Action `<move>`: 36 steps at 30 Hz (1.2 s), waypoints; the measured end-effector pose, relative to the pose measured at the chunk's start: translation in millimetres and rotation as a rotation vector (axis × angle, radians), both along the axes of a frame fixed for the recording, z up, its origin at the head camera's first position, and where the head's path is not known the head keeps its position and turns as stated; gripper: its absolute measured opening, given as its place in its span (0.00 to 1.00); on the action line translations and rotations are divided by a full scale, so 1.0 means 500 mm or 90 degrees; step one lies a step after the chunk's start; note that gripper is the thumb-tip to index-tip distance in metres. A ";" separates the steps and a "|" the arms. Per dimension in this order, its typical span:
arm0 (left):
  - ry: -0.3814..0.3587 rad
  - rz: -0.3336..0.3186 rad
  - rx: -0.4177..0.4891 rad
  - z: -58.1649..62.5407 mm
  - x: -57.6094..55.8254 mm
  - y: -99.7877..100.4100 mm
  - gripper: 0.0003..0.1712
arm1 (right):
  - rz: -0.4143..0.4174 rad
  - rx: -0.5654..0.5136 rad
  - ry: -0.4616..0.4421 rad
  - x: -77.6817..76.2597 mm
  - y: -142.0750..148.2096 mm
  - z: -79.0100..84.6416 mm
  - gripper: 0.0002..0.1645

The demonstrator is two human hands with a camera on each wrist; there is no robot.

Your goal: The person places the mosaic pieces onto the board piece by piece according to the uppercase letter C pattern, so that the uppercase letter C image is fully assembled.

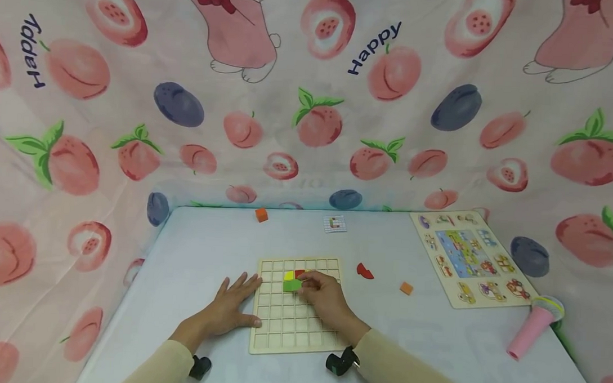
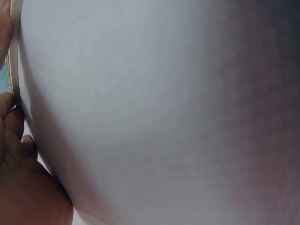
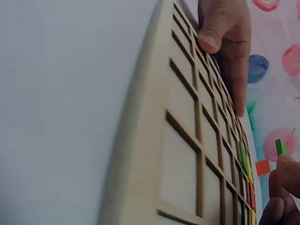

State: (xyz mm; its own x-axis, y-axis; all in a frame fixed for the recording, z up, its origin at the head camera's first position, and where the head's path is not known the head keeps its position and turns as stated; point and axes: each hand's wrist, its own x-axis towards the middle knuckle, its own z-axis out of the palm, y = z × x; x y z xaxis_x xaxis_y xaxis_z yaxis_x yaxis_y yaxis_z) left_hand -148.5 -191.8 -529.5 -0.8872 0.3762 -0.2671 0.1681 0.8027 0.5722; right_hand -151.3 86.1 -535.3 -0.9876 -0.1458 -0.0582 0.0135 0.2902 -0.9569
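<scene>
A wooden grid board (image 1: 301, 344) lies flat on the white table. My left hand (image 1: 225, 310) rests along its left edge with fingers spread and thumb on the near part. Over the board's upper middle, my right hand (image 1: 330, 305) pinches a small green block (image 3: 281, 147) between thumb and finger, held above the grid in the right wrist view. Yellow (image 1: 289, 276), red (image 1: 299, 274) and green (image 3: 243, 157) pieces sit in the grid beside those fingertips. The left wrist view shows mostly table, with part of the left hand (image 2: 28, 183) at its edge.
An orange cube (image 1: 262, 215) and a small marked card (image 1: 334, 224) lie at the back. A red curved piece (image 1: 364, 271) and an orange square block (image 1: 407, 288) lie right of the grid. Farther right are a picture puzzle board (image 1: 450, 295) and a pink toy microphone (image 1: 526, 337).
</scene>
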 end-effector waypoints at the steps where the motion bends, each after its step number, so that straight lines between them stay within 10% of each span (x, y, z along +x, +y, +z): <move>1: 0.000 0.000 0.001 0.000 0.000 0.000 0.63 | 0.001 0.010 0.008 0.002 -0.005 -0.002 0.16; 36: -0.006 -0.002 0.018 0.005 0.002 -0.003 0.64 | 0.024 0.295 0.127 0.021 -0.047 -0.009 0.12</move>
